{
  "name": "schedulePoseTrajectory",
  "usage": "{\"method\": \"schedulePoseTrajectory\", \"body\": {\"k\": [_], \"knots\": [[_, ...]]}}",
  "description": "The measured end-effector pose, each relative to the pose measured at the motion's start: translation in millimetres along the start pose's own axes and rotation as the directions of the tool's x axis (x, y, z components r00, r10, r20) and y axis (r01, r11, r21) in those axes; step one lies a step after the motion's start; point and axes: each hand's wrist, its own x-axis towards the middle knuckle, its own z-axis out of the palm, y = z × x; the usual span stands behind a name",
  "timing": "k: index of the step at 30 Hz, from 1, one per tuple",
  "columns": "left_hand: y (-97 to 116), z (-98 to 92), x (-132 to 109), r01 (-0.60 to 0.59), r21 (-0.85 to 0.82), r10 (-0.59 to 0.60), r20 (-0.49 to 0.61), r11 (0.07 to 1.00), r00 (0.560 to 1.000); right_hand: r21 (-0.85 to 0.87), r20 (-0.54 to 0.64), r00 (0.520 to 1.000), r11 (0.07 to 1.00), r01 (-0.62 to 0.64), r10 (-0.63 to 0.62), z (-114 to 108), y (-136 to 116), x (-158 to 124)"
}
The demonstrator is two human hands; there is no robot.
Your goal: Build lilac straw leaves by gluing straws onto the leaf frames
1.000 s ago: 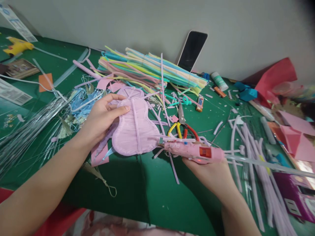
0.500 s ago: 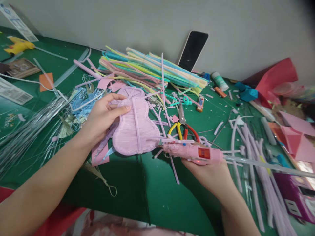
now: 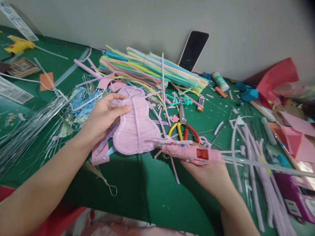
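My left hand (image 3: pixel 109 111) grips the upper left edge of a purple pipe-cleaner shape (image 3: pixel 128 131), thumb on its front face. The shape has a wavy outline and one strip running down its middle. In my right hand (image 3: pixel 204 173) is a pink hot glue gun (image 3: pixel 190 153) with a long clear glue stick in its back end. Its nozzle is at the lower right edge of the purple shape; whether it touches I cannot tell. A thin purple strip lies along the gun's top. Pliers (image 3: pixel 182 119) with yellow and red handles lie just behind the gun.
Bundled pastel pipe cleaners (image 3: pixel 152 70) lie along the wall, by a leaning phone (image 3: pixel 193 50). Silver wires (image 3: pixel 36 131) and blue tassels (image 3: pixel 85 103) sit at left, a yellow glue gun (image 3: pixel 19 45) beyond. Purple pipe cleaners (image 3: pixel 265 190) and a purple box (image 3: pixel 295 193) are at right.
The glue gun in my right hand has shifted slightly left, bringing its nozzle a little closer to or over the purple shape's edge. My left hand and the shape have barely moved.
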Motion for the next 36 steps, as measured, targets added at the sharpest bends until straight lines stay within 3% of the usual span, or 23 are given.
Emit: {"method": "schedulePoseTrajectory", "body": {"k": [3, 9, 14, 18, 28, 36], "knots": [[0.7, 0.7, -0.7, -0.003, 0.000, 0.003, -0.006, 1.000, 1.000, -0.013, -0.012, 1.000, 0.999, -0.029, 0.029, 1.4, 1.1, -1.0], [1.3, 0.5, -1.9, 0.005, -0.003, -0.005, -0.012, 1.000, 1.000, 0.121, 0.082, 0.991, 0.986, -0.116, 0.106, 2.6, 0.6, -2.6], [3.2, 0.7, -2.2, -0.002, -0.019, 0.001, -0.036, 1.000, 0.999, 0.177, 0.027, 0.989, 0.973, -0.145, 0.142, 0.6, 2.8, -3.0], [3.2, 2.1, -1.5, 0.002, -0.034, -0.005, -0.090, 0.999, 0.996, 0.133, -0.052, 0.987, 0.981, -0.143, 0.151, 0.8, 3.9, -2.8], [4.0, 4.9, -1.5, -0.005, -0.042, 0.000, -0.112, 0.999, 0.994, 0.001, -0.021, 0.982, 0.982, -0.187, 0.187, 12.0, -5.3, -3.9], [4.0, 5.2, -2.5, -0.014, -0.057, 0.008, -0.105, 0.998, 0.994, -0.131, -0.029, 0.992, 0.984, -0.125, 0.122, 19.0, -6.1, -3.5]]}}
